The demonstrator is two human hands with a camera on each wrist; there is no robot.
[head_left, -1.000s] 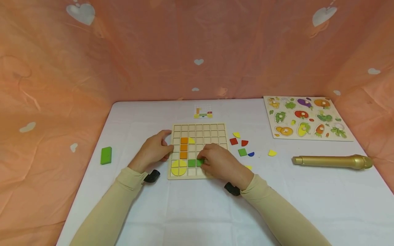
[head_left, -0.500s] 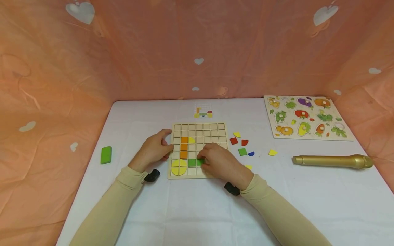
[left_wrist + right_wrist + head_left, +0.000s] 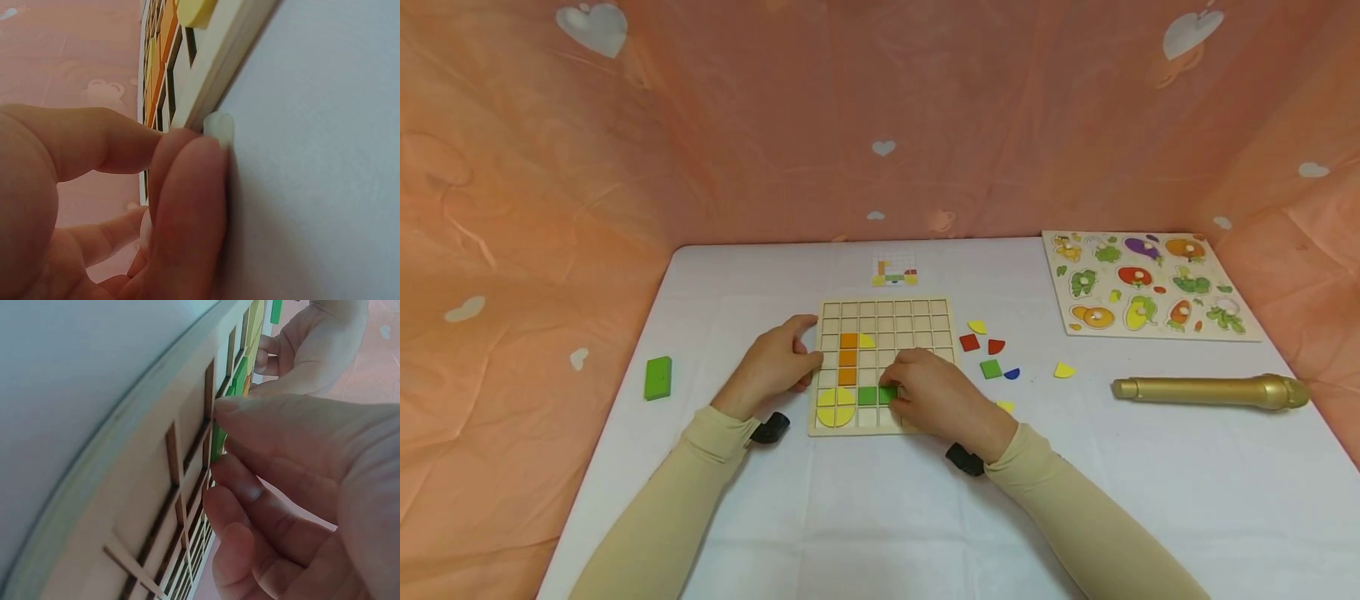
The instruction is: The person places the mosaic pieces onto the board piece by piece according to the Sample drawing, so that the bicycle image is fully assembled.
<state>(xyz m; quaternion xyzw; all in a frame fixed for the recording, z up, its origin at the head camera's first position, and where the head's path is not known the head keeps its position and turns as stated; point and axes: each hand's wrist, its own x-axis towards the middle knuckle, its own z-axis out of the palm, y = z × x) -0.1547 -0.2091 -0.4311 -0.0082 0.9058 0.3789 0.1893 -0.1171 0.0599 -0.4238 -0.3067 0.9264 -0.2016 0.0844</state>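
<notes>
A wooden grid board point(image 3: 887, 317) lies on the table. Its left edge is gripped by my left hand point(image 3: 775, 363), with thumb and fingers at the rim in the left wrist view. My right hand point(image 3: 936, 392) pinches a green square tile point(image 3: 217, 440) at a cell of the board, partly hidden by the fingers. Left of it, another green square tile point(image 3: 867, 396) sits in its cell. Yellow quarter-circle tiles point(image 3: 836, 407) form a round at the board's lower left. Above them stands a column of orange square tiles point(image 3: 847, 358), with a yellow quarter-circle tile point(image 3: 867, 341) beside its top.
Right of the board lie loose tiles: a red square point(image 3: 969, 342), a red quarter circle point(image 3: 996, 347), a green square point(image 3: 991, 368), a blue half circle point(image 3: 1012, 374) and yellow pieces point(image 3: 1063, 370). Around are a pattern card point(image 3: 894, 269), vegetable puzzle point(image 3: 1157, 287), gold microphone point(image 3: 1210, 392) and green block point(image 3: 658, 378).
</notes>
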